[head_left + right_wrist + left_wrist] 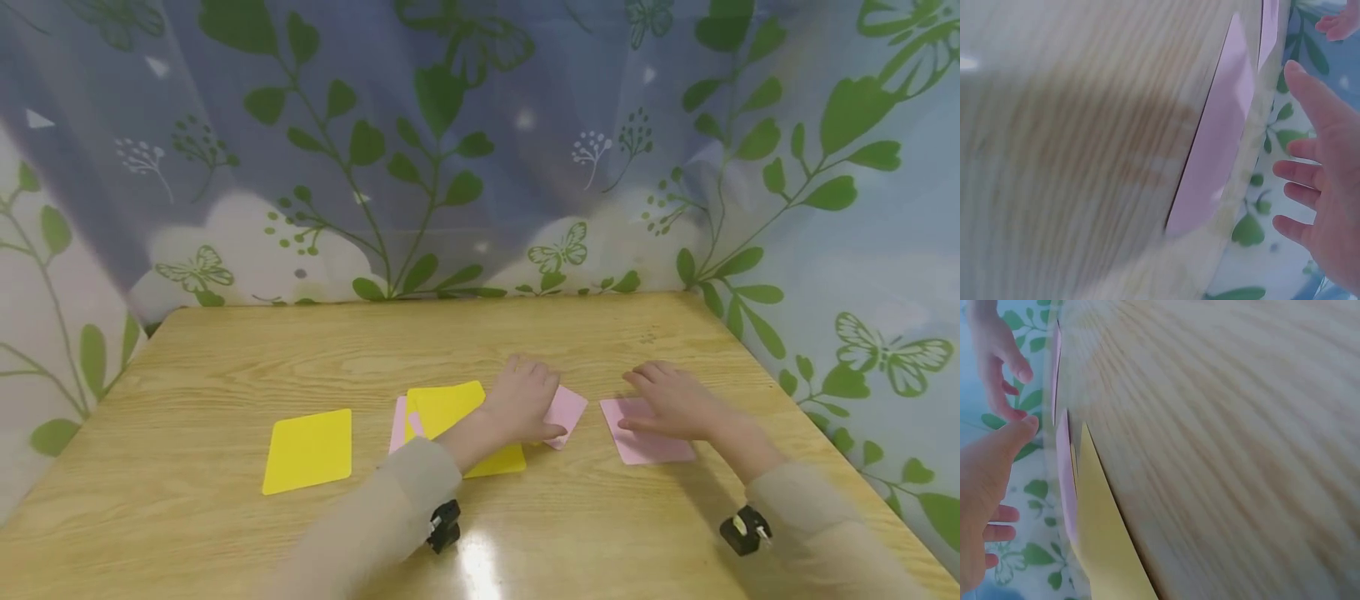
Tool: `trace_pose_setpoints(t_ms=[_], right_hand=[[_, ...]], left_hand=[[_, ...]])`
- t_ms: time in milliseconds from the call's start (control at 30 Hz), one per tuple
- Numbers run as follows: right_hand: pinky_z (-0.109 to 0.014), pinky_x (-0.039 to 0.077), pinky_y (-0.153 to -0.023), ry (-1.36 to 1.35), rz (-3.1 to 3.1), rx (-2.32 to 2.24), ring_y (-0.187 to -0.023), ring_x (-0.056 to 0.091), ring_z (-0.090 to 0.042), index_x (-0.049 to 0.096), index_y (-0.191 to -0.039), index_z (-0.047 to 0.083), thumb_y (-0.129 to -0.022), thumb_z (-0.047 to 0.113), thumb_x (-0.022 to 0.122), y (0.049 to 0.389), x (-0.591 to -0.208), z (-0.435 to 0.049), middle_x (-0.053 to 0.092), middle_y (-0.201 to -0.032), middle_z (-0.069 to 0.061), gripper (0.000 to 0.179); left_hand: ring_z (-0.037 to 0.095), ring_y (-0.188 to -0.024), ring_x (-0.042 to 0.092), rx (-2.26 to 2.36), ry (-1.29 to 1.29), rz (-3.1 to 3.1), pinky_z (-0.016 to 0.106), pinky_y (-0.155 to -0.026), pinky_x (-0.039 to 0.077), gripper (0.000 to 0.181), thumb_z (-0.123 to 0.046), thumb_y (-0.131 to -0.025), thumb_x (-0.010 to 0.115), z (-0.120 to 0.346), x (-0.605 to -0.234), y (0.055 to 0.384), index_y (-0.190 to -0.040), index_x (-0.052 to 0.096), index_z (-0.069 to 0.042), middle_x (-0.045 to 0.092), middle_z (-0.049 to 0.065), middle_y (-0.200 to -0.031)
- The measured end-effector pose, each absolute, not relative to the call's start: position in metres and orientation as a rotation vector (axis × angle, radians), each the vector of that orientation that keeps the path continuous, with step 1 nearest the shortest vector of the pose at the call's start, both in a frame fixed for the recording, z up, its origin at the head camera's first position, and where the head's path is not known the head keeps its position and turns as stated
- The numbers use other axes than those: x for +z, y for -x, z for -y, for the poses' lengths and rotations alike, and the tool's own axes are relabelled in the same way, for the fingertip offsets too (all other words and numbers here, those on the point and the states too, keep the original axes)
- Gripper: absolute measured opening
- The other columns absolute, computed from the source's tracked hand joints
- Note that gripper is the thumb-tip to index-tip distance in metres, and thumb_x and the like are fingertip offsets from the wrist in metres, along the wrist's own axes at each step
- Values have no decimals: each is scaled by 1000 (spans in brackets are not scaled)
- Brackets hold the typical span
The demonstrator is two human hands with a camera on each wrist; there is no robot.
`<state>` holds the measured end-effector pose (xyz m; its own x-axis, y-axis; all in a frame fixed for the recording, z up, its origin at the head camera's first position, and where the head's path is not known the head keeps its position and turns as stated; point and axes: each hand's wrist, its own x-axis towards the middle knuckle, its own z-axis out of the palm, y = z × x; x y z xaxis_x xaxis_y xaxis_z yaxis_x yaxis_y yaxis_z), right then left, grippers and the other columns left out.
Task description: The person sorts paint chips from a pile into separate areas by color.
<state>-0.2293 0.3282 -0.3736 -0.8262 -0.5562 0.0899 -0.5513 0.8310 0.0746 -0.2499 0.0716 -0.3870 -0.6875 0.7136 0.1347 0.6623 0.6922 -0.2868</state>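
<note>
Over the cluster of square paper cards hovers my left hand (521,400), its fingers loosely spread and holding nothing. Beneath it, one pink card (568,410) sticks out to the right, partly hidden by the hand. Yellow cards (452,407) overlap left of that hand, with another pink card (397,427) showing at their left edge. My right hand (667,402) hangs above a separate pink card (651,448) on the right and covers its upper part. In the right wrist view, a gap shows between the relaxed fingers (1297,170) and this card.
A single yellow card (309,450) lies apart at the left on the wooden table (225,358). Patterned curtains (480,167) with green leaves and butterflies stand behind the table and along its sides. Each wrist wears a small black device (444,527).
</note>
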Motion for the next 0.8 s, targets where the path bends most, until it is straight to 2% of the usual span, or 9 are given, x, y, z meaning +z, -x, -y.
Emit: trace_pose_setpoints(t_ms=[167,400,800], right_hand=[[-55,37,-91,-943,2874,-25,-112,46,-40,51,-123,-7,-83,42,65,234,-376,-310,52,-119,-21,65],[-56,34,-95,-1018,2888,-3,-119,39,-38,45,-129,-6,-83,45,64,238,-378,-283,46,-127,-21,72],[-52,37,-94,-1198,2797,-54,-120,39,-33,46,-131,-1,-78,54,64,243,-379,-247,45,-128,-15,79]], left_hand=[[24,-112,48,273,1093,2639,45,-100,30,79,-74,-74,52,-43,-390,251,-120,53,-9,57,6,-114],[25,-116,47,251,1066,2724,43,-100,32,92,-76,-73,49,-4,-394,247,-132,45,-6,53,7,-125],[26,-115,46,233,1052,2834,42,-97,32,104,-80,-67,51,28,-396,229,-135,41,-3,51,11,-126]])
